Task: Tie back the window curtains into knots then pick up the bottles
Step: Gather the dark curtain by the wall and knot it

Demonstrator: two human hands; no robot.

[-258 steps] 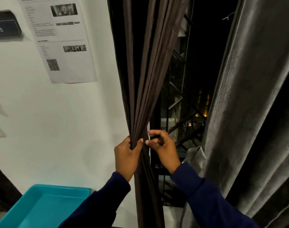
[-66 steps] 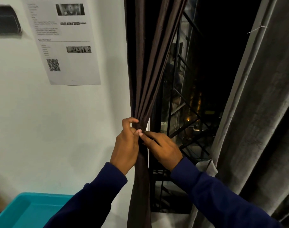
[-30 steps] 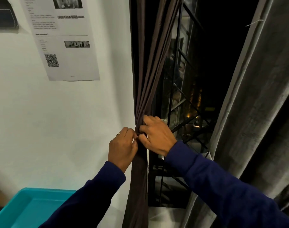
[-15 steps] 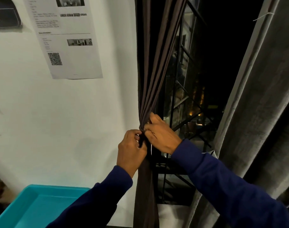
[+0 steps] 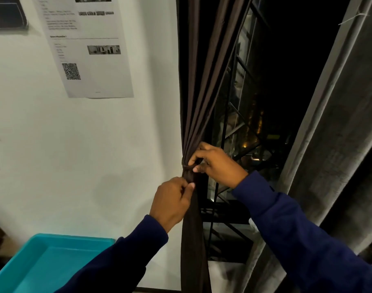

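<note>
Curtains first: brown curtain point(image 5: 199, 98) hanging against the window's left edge, just beside the white wall point(image 5: 96, 144), gathered into a tight waist at mid-height with what looks like a thin tie or twisted strand point(image 5: 188, 164) wrapped round it. Left hand point(image 5: 172, 199) pinching the bundle just under that waist, thumb and fingers closed on the cloth. Right hand point(image 5: 217, 163) curled round the waist itself, fingertips working at the wrap; whether clamped on the strand or on the folds, cannot tell. Judged step: cinching and securing the gather. To do well: keep the lower grip firm so the pleats stay bunched, draw the wrap snug rather than yanking, tuck the free end under before letting go, and release one hand at a time to check for slip. Risk, as a guess: soft, smooth-looking fabric sliding loose once tension drops. Long axis of the brown curtain near vertical, running from the top of the view to the bottom, pleats fanning wide above the waist and falling in one narrow column below. Grey curtain point(image 5: 337, 134) at the right side of the window, hanging loose and slanting, not yet tied. Black window grille point(image 5: 229, 144) between the two, night outside. Teal tray point(image 5: 54, 263) low at left. No bottles in sight.
</note>
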